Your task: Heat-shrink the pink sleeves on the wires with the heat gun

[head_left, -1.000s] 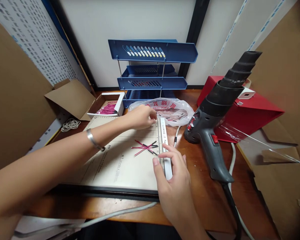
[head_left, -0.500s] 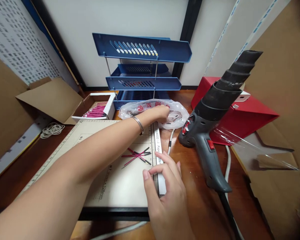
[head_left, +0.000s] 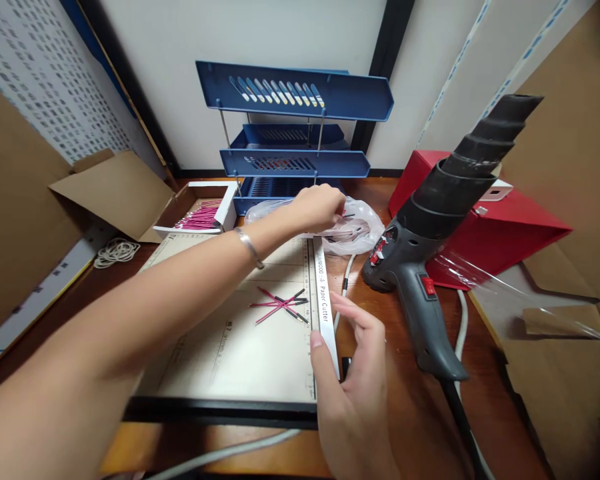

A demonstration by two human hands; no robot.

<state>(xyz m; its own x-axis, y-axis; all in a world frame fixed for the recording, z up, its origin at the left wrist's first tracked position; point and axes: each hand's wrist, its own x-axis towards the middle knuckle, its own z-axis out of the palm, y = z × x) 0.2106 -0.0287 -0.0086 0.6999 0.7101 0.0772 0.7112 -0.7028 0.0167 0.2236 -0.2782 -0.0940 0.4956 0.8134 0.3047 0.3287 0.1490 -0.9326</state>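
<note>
Over translucent plastic bag (head_left: 366, 235), left hand (head_left: 321, 208) curled

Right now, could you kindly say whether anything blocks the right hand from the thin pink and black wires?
Nothing visible blocks the thumb of the right hand; the white lettered strip lies between its other fingers and the thin pink and black wires.

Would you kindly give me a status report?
Left hand at plastic bag. Right hand at paper cutter. Wires crossed on cutter. Heat gun right of bag.
</note>
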